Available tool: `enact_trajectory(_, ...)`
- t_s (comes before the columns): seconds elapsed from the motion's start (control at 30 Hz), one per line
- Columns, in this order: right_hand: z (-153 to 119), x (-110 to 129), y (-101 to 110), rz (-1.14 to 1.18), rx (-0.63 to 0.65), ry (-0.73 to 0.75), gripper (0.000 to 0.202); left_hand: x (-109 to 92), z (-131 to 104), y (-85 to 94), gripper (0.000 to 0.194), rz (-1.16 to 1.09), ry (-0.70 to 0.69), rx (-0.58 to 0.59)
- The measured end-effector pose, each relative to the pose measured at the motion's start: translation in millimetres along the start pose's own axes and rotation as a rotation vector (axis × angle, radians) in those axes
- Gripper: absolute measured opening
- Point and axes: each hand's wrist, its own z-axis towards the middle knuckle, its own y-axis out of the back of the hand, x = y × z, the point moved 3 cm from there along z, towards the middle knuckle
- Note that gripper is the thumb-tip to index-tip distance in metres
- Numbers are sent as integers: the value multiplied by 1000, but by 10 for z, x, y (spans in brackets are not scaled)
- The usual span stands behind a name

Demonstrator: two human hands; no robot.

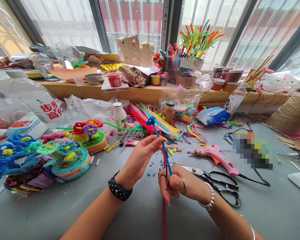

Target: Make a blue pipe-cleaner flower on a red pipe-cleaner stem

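Note:
My left hand (145,155) pinches a blue pipe cleaner (156,131) between thumb and fingertips. Its upper end is curled into a small knot, and its lower part runs down to my right hand (177,183). The fingers of my right hand are closed around what look like small scissors (167,163), narrow blades upward alongside the blue stem, partly hidden. A red strip (164,213) runs down behind my right hand toward the near edge. Small blue clippings (152,169) lie scattered on the grey table beside my hands.
Large black-handled scissors (221,185) and a pink glue gun (218,156) with its cord lie at right. Pipe-cleaner flowers (50,148) stand at left. Behind are loose pipe cleaners (160,123), a white bottle (119,115), a brown jar (169,112) and a cluttered ledge (140,91).

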Motion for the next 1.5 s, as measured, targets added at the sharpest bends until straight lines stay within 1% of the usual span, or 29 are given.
enact_trajectory(0.13,-10,6,9,-17,-12,-24,68,-4,-9,-8,6,17,-3,4)
enact_trajectory(0.3,-17,-58,19,-38,-75,-69,66,-8,5,8,6,-4,-5,-25)
enact_trajectory(0.37,-15,-65,17,-48,-70,-75,66,-7,9,11,6,-10,-6,-35)
enact_trajectory(0.43,-10,-31,7,-60,-41,-33,68,-8,6,4,6,2,-6,-32)
enact_trajectory(0.53,0,65,-3,-89,-17,73,72,-8,-8,-21,6,60,4,-1)
enact_trajectory(0.63,7,109,1,-93,-21,110,73,-9,-24,-44,7,111,19,29)
enact_trajectory(0.73,6,73,12,-54,-32,94,67,-15,-29,-46,7,118,21,34)
enact_trajectory(0.93,2,-26,30,-45,-79,-10,64,-22,-13,-6,6,94,5,-3)
enact_trajectory(1.03,5,-14,22,-38,-47,-4,65,-27,-15,-9,7,107,0,-4)
enact_trajectory(1.17,-1,21,8,-61,15,48,68,-39,-31,-41,9,187,10,59)
enact_trajectory(1.27,-10,6,8,-89,11,35,70,-43,-35,-32,8,229,23,72)
enact_trajectory(1.5,-2,-88,16,-85,-52,-6,66,-50,-24,-14,7,159,31,18)
